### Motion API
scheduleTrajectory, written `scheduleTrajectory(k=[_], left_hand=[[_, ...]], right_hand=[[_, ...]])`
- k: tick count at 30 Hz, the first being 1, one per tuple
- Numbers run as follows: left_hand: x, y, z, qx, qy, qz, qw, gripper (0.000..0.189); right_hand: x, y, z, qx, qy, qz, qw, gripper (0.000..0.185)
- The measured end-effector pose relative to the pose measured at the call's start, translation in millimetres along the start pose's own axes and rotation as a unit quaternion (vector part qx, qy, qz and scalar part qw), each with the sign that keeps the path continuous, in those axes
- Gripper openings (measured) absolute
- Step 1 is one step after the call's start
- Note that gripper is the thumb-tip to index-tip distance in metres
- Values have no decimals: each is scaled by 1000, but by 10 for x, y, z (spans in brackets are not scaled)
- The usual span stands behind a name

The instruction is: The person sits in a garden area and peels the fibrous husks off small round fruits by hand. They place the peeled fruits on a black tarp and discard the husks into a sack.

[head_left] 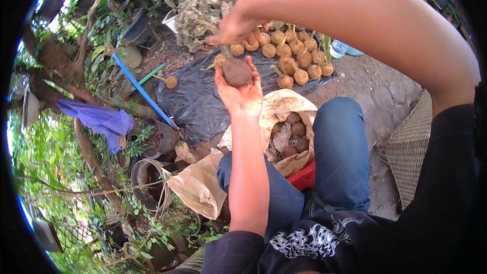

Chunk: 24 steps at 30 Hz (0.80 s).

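A smooth dark-brown soil ball [237,73] rests in the upturned palm of my left hand [243,97], with my fingers curled round its sides. A short greenish stem [226,50] rises from the top of the ball. Over that stem reaches my right hand [237,28], its fingers bent and pointing left. The hand's back hides the stem's upper part, and I cannot tell whether the fingers grip it. Between my knees stands a pale cloth-like sack [283,101], its mouth folded open, with several bare soil balls [298,129] inside.
Many fibre-wrapped balls with shoots [296,47] sit on a black plastic sheet [186,95]. A blue pole [139,85] and green stick [148,77] lie at the left, near pots [148,182] and a plastic bag [199,184]. A woven wicker piece [409,144] stands right.
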<state>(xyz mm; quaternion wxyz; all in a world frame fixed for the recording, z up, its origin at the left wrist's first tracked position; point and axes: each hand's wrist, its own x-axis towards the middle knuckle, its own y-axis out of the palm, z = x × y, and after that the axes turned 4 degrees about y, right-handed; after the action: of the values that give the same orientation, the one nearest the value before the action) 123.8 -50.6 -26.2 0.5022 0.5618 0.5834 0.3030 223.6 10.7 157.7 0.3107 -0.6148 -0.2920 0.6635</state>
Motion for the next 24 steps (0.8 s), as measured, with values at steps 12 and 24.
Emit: scheduleTrajectory(k=[12, 24], left_hand=[[-8, 62, 138, 5, 68, -13, 998, 43], [-48, 95, 145, 126, 63, 112, 984, 45]], right_hand=[[-430, -263, -574, 98, -12, -25, 995, 93], [-38, 138, -93, 75, 16, 231, 970, 89]])
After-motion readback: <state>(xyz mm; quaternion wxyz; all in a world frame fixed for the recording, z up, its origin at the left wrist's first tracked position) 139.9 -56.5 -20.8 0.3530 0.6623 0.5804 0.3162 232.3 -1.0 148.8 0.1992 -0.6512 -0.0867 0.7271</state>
